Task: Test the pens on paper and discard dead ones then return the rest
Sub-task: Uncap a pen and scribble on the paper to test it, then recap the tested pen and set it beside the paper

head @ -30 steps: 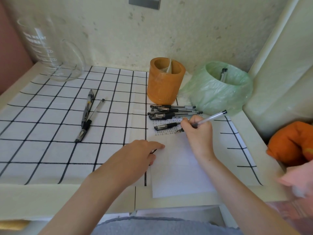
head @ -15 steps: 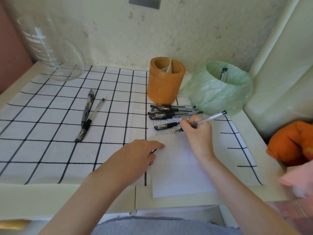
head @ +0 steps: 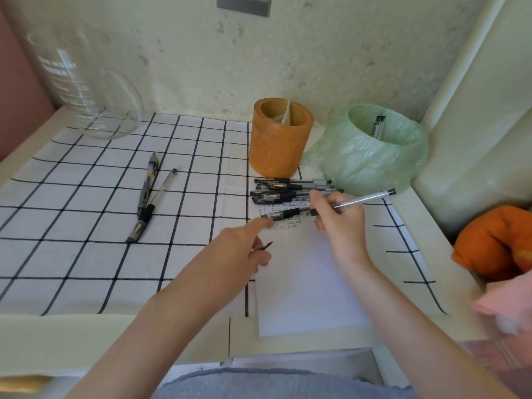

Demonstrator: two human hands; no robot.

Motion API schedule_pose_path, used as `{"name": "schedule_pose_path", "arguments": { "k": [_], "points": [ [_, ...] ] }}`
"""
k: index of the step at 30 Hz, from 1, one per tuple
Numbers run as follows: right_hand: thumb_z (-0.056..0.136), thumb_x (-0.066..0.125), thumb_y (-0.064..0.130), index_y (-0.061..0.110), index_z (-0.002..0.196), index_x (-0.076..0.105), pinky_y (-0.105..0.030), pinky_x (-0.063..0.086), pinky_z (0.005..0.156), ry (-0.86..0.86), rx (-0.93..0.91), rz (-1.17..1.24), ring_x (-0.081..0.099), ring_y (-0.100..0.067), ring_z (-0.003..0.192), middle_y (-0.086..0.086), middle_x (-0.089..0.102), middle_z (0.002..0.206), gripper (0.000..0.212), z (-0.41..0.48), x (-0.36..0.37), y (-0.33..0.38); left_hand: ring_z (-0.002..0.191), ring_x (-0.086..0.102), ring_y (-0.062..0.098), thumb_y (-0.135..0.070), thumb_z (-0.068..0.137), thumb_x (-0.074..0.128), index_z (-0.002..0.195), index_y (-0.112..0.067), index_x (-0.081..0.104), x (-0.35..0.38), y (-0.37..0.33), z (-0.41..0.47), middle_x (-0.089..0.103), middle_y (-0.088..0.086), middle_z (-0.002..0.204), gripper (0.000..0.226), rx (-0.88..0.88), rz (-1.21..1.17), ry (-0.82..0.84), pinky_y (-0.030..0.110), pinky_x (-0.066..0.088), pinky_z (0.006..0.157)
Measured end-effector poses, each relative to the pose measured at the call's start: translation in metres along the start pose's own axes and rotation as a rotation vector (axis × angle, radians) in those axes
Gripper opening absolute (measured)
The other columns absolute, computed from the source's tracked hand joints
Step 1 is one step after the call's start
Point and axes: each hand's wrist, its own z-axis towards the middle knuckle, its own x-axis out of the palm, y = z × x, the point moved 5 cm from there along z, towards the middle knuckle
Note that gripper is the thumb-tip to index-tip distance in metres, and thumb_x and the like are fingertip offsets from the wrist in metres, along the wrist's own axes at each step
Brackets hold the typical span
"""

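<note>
Near the front edge of the desk [head: 178,335]: paper [head: 302,289], blank in its lower part, scribbled with small test marks toward the far end. Above it, left hand [head: 244,249], forefinger stretched out, other fingers curled on a small dark piece [head: 266,245]. Possibly a cap, but too small to tell. Right hand [head: 338,223] clenched round a clear pen [head: 362,198]; tip hidden behind the fingers, so contact with the paper not readable.

Could knock the loose pen [head: 283,215] lying across the marks, rolling it into the pile of pens [head: 290,189] just behind and mixing tested with untested. Could also smear fresh ink under a dragged wrist.

Further back, orange cup [head: 279,145], contents mostly hidden by its wall. Beside it, green bag [head: 374,159] at the right back corner, with one discarded pen [head: 378,128] showing and anything deeper out of sight. Two pens [head: 146,197] well apart to the left, status unknown. Glass jug [head: 86,90] in the left back corner, its lettering blurred.
</note>
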Motion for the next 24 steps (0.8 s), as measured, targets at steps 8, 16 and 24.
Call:
{"name": "schedule_pose_path", "arguments": {
  "k": [8, 16, 24],
  "points": [
    [0.093, 0.055, 0.028, 0.015, 0.054, 0.066, -0.023, 0.017, 0.04, 0.25, 0.274, 0.342, 0.027, -0.012, 0.035, 0.002, 0.037, 0.039, 0.043, -0.027, 0.009, 0.037, 0.075, 0.063, 0.012, -0.017, 0.077, 0.072, 0.135, -0.034, 0.035, -0.022, -0.01, -0.003, 0.069, -0.003, 0.079, 0.071, 0.047, -0.308, -0.239, 0.005, 0.042, 0.072],
    [0.093, 0.054, 0.024, 0.01, 0.057, 0.064, -0.024, 0.017, 0.04, 0.303, 0.259, 0.257, 0.026, -0.012, 0.034, 0.001, 0.034, 0.037, 0.04, -0.036, 0.014, 0.041, 0.075, 0.059, 0.001, -0.019, 0.075, 0.074, 0.135, -0.037, 0.036, -0.022, -0.012, -0.004, 0.069, -0.007, 0.082, 0.073, 0.08, -0.281, -0.234, -0.004, 0.037, 0.067],
    [0.092, 0.056, 0.025, 0.012, 0.068, 0.062, -0.023, 0.016, 0.043, 0.473, 0.264, 0.139, 0.029, -0.01, 0.038, 0.006, 0.036, 0.042, 0.028, -0.045, 0.029, 0.042, 0.078, 0.059, 0.0, -0.021, 0.076, 0.074, 0.128, -0.036, 0.045, -0.018, -0.014, -0.004, 0.067, -0.007, 0.084, 0.062, 0.104, -0.218, -0.221, 0.006, 0.041, 0.076]
  ]
}}
